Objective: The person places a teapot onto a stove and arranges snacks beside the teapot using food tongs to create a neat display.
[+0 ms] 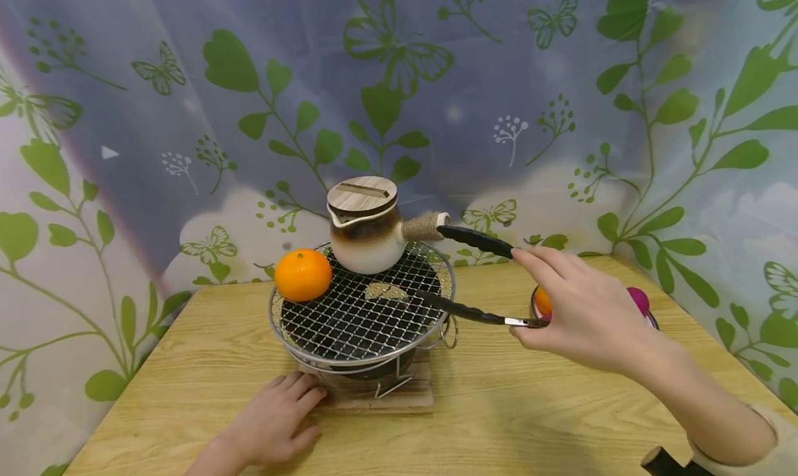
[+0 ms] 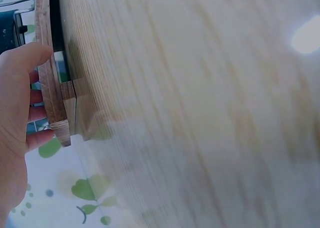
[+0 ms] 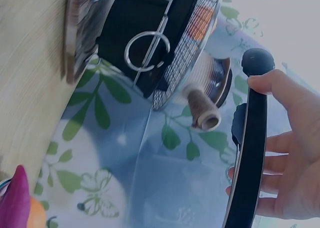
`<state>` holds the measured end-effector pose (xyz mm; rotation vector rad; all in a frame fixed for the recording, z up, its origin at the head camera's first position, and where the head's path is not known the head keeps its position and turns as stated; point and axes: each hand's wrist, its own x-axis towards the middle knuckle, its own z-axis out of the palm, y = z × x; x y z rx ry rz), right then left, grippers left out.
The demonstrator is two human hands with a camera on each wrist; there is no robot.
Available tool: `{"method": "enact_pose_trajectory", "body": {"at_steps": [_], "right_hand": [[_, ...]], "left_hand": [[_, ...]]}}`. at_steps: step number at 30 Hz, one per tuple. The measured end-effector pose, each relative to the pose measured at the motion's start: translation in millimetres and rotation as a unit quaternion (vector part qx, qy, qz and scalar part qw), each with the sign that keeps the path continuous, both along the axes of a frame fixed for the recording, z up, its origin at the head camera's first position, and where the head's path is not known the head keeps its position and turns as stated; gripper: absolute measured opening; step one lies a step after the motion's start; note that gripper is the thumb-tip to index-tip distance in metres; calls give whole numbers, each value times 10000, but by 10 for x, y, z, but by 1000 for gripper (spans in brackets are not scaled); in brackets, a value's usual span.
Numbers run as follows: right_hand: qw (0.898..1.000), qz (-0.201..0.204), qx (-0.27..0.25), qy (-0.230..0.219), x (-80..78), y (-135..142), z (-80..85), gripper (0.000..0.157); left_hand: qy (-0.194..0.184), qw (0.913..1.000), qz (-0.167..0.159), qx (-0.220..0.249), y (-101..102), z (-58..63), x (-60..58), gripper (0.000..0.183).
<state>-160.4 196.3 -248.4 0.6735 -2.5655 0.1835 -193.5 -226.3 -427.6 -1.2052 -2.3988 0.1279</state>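
Observation:
My right hand (image 1: 580, 306) holds black tongs (image 1: 476, 240) with their arms spread apart. The upper arm's end overlaps the rope-wrapped handle of a white-and-brown teapot (image 1: 368, 244); the lower one reaches over the wire grill (image 1: 355, 330). In the right wrist view, the tongs (image 3: 250, 153) lie along my thumb and fingers. The teapot, topped by a wooden lid (image 1: 363, 193), stands on the grill's back part. An orange mandarin (image 1: 303, 275) sits at the grill's left. My left hand (image 1: 274, 417) rests at the front left corner of the wooden board (image 2: 50, 88) under the stove.
A small bowl (image 1: 652, 319) with orange and magenta things stands at the right, partly behind my right hand. A metal ring (image 1: 450, 334) hangs on the stove's right side. Patterned cloth (image 1: 436, 116) rises behind the wooden table (image 1: 499, 400). A dark object (image 1: 663, 462) shows at the bottom right.

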Motion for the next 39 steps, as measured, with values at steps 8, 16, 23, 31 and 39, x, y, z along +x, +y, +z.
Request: {"method": "enact_pose_trajectory", "body": {"at_steps": [8,16,23,31,39], "right_hand": [[9988,-430,-251,-38,27,236,-100,84],[9955,-858,-246,-304,9,602,-165,87],[9878,-1355,-329,-687,-56,908,-237,90],[9800,-1684,-278,-1020,-144,1183,-352,95],[9713,-1948,38,-1367,-247,1363,-477,101]], "left_hand": [[47,10000,-54,50,-3,-11,20,48],[121,9998,-117,102,-3,-17,-5,47],[195,9994,-231,174,0,-23,-36,46],[185,9994,-240,153,8,-31,-51,45],[134,9995,-234,184,-14,-38,-45,43]]}}
